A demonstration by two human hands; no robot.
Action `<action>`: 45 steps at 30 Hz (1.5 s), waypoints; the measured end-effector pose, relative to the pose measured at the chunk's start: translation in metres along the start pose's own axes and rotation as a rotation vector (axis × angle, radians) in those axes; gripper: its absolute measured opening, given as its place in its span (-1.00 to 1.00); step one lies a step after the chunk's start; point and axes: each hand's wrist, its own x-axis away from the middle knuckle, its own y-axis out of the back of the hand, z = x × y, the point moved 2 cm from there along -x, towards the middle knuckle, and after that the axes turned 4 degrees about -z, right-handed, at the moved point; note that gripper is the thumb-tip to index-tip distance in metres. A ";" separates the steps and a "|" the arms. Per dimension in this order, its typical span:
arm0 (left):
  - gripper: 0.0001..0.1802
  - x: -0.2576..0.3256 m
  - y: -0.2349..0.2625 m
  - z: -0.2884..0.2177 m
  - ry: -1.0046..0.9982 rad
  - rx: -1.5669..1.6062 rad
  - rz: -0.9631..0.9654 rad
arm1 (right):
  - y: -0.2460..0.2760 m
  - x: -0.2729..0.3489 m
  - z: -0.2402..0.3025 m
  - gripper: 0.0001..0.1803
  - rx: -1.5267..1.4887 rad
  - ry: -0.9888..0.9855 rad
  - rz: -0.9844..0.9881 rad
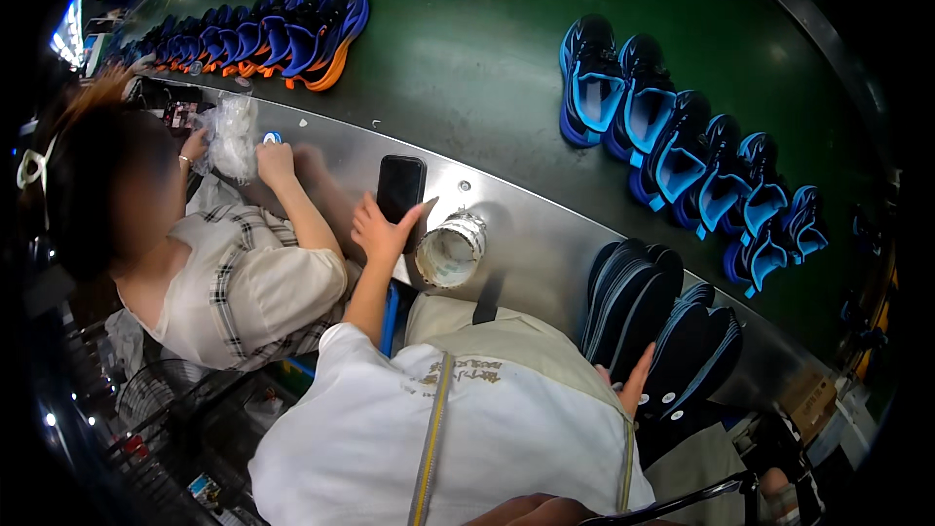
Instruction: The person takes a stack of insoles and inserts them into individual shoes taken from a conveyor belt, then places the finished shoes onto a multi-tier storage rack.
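My left hand (378,232) is over the metal edge of the workbench, thumb and fingers spread apart. Right beside it a black smartphone (400,187) lies flat. A white tub (452,251), its rim crusted with dried residue, stands just right of that hand. My right hand (638,382) is low beside a stack of black insoles (631,294) with blue-grey edges. Its fingers look stretched out along the insoles' near side; part of the hand is hidden. A second bunch of insoles (693,346) leans next to the first.
Black-and-blue sneakers (677,161) stand in a row on the green belt (467,49); blue-and-orange ones (326,39) line its far left. At left a co-worker's hand (277,164) holds a small blue-and-white item, near clear plastic bags (234,136). A cardboard box (810,404) sits lower right.
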 end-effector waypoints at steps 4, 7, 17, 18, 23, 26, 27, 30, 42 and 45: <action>-0.48 -0.071 0.051 -0.052 -0.274 0.739 -0.164 | 0.020 -0.002 -0.013 -0.40 -0.109 0.035 -0.091; -0.71 -0.111 0.091 -0.141 -0.627 0.977 -0.168 | 0.030 -0.012 -0.002 -0.43 -0.201 -0.009 -0.087; -0.13 -0.022 0.032 -0.330 -1.348 -0.087 0.035 | 0.036 -0.029 0.017 -0.52 -0.259 -0.021 -0.228; -0.13 -0.017 0.032 -0.327 -1.298 0.025 -0.055 | 0.035 -0.031 0.016 -0.52 -0.248 -0.008 -0.235; -0.12 0.000 0.002 -0.296 -1.141 0.361 -0.094 | 0.036 -0.044 0.017 -0.51 -0.287 0.026 -0.229; -0.12 0.001 0.013 -0.303 -1.112 0.273 0.026 | 0.039 -0.055 0.028 -0.49 -0.307 0.069 -0.233; -0.15 -0.002 0.014 -0.311 -1.086 0.112 0.161 | 0.039 -0.056 0.029 -0.49 -0.308 0.083 -0.225; -0.34 -0.020 0.013 -0.328 -1.006 -0.239 0.500 | 0.040 -0.057 0.027 -0.48 -0.310 0.119 -0.213; -0.66 0.011 -0.003 -0.319 -1.312 0.203 0.707 | 0.052 -0.071 0.024 -0.62 -0.241 0.146 -0.337; -0.59 0.036 -0.009 -0.341 -1.243 0.365 0.651 | 0.073 -0.107 0.041 -0.72 0.020 0.267 -0.426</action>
